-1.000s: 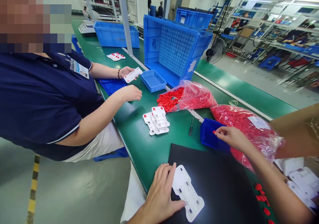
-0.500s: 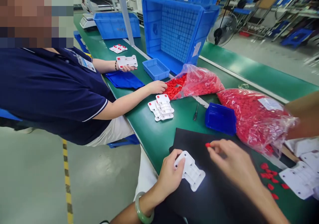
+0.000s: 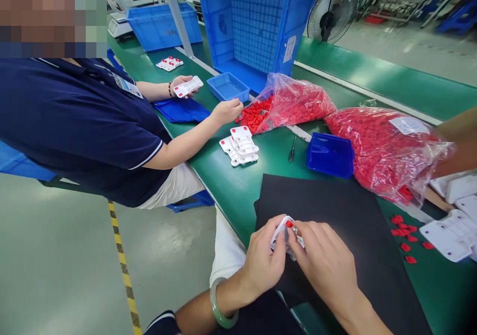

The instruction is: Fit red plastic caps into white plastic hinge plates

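Observation:
My left hand (image 3: pixel 265 255) grips a white plastic plate (image 3: pixel 278 233), tilted up, by its near side. A small red plastic piece (image 3: pixel 288 223) sits at the plate's upper corner, between the thumb and fingers of my right hand (image 3: pixel 326 260). Both hands are closed and partly cover the plate. Beneath them lies a black mat (image 3: pixel 316 196). Loose red pieces (image 3: pixel 404 231) are scattered to the right, beside a pile of white plates (image 3: pixel 449 238).
Two clear bags of red pieces (image 3: pixel 387 151) lie beyond the mat, near a dark blue tray (image 3: pixel 330 156) and a screwdriver (image 3: pixel 292 149). At left, a co-worker (image 3: pixel 97 126) holds a white plate near stacked plates (image 3: pixel 240 146). A large blue crate (image 3: pixel 257 27) stands behind.
My right hand has moved left, bringing the red piece onto the plate's corner. My left hand has tilted the plate up. The co-worker's reaching hand has lifted slightly from the red pieces.

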`<act>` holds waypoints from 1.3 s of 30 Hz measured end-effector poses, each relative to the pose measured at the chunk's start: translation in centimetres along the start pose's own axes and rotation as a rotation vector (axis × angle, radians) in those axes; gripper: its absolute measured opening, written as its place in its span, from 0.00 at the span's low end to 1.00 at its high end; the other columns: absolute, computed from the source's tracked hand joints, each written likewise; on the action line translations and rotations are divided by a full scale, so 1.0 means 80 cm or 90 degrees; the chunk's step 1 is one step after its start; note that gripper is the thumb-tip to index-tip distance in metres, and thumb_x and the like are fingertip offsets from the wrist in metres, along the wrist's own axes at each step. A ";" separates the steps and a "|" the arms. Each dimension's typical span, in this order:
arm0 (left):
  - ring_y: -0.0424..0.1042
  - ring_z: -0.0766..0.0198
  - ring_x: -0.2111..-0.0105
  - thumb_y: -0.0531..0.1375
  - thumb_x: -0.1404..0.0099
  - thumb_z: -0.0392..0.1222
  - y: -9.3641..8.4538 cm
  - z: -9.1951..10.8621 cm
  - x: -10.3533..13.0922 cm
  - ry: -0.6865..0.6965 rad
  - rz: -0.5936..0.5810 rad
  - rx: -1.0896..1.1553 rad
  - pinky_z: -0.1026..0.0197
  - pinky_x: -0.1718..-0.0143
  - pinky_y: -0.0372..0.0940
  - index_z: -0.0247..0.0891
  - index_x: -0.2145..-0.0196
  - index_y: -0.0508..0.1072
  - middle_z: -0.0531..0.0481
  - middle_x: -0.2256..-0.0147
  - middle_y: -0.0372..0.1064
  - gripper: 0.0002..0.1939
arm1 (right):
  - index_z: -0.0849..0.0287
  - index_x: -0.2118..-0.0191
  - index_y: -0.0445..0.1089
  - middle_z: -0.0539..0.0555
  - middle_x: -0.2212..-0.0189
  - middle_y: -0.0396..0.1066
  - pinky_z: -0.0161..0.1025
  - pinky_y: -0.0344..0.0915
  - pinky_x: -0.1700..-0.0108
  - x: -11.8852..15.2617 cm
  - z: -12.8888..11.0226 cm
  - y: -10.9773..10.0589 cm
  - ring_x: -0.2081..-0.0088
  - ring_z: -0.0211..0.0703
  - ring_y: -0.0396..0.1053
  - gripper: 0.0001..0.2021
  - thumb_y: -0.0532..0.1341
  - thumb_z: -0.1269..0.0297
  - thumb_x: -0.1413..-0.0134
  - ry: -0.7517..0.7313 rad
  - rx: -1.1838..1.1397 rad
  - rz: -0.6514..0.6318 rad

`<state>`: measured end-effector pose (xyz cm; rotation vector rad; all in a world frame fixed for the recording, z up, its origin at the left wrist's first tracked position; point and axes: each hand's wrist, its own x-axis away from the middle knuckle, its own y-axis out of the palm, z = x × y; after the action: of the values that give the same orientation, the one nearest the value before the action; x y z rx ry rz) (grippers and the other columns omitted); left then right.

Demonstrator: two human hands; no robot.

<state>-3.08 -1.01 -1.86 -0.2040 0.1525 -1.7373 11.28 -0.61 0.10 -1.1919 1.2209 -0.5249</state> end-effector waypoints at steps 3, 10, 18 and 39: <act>0.73 0.60 0.60 0.50 0.31 0.37 0.000 0.000 0.000 0.015 -0.010 0.002 0.59 0.56 0.67 0.40 0.48 0.67 0.47 0.58 0.73 0.15 | 0.62 0.63 0.69 0.51 0.74 0.69 0.40 0.56 0.66 0.002 -0.001 0.002 0.71 0.41 0.61 0.03 0.61 0.70 0.42 -0.029 0.007 0.013; 0.71 0.62 0.64 0.47 0.30 0.37 0.003 -0.005 0.000 0.063 -0.018 -0.026 0.60 0.59 0.66 0.40 0.49 0.65 0.47 0.61 0.71 0.14 | 0.60 0.66 0.67 0.51 0.76 0.65 0.41 0.54 0.67 0.004 -0.006 0.002 0.72 0.42 0.58 0.04 0.58 0.70 0.40 -0.026 0.009 -0.018; 0.69 0.62 0.66 0.48 0.30 0.36 0.001 -0.009 0.001 0.116 -0.038 -0.038 0.60 0.61 0.65 0.37 0.48 0.64 0.46 0.63 0.69 0.15 | 0.58 0.71 0.66 0.51 0.76 0.63 0.42 0.52 0.69 -0.005 0.006 -0.005 0.72 0.42 0.58 0.11 0.52 0.73 0.38 -0.060 -0.046 -0.114; 0.73 0.65 0.70 0.56 0.34 0.37 0.001 -0.024 0.031 0.109 0.136 -0.047 0.66 0.67 0.69 0.37 0.61 0.74 0.48 0.67 0.75 0.08 | 0.52 0.61 0.67 0.51 0.60 0.66 0.34 0.64 0.61 0.021 -0.012 0.003 0.61 0.38 0.67 0.03 0.56 0.64 0.38 0.306 -0.653 -0.195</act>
<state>-3.88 -3.52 -3.63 -0.0889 0.3511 -1.5367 10.92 -2.33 -0.78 -2.2285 1.8199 -0.4148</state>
